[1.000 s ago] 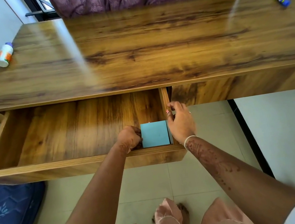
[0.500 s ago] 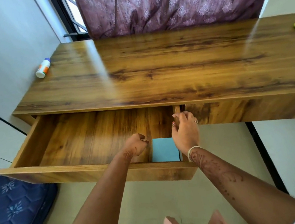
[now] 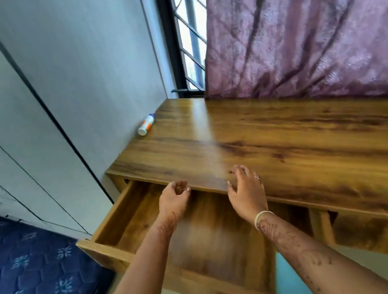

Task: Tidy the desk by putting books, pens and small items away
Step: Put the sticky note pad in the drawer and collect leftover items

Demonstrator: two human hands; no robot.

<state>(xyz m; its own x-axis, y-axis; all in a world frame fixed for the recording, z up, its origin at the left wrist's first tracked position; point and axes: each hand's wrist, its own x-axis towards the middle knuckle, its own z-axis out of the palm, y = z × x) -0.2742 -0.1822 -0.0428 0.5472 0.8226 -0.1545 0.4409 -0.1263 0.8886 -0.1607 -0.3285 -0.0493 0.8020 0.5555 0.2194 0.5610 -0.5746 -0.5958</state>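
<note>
Desk [image 3: 290, 146] is standing under the window [image 3: 188, 32], its top almost bare, with only a small white-and-orange bottle [image 3: 146, 128] lying on its side at the far left corner by the wall. That looks like the one loose item in view that is not yet put away. Below the top, the drawer [image 3: 112, 217] is hanging wide open, presumably so that things can keep going in. A blue pad [image 3: 290, 282] is lying flat in its front right corner, showing between the forearms.

Both hands are hovering over the drawer at the desk's front edge. The left hand [image 3: 173, 199] is loosely curled with nothing visible in it. The right hand [image 3: 246, 189] is relaxed, fingers spread and holding nothing; whether its fingertips are touching the edge I cannot tell through the blur. A purple curtain [image 3: 308, 25] is hanging behind the desk, and a blue mattress [image 3: 27, 290] is lying to the left.

Half a second ago both hands were down in the drawer beside the blue pad. Now they are lifted clear of it and the pad is staying put. The view is also swinging left and up towards the bottle, so I would guess that is being sought next.
</note>
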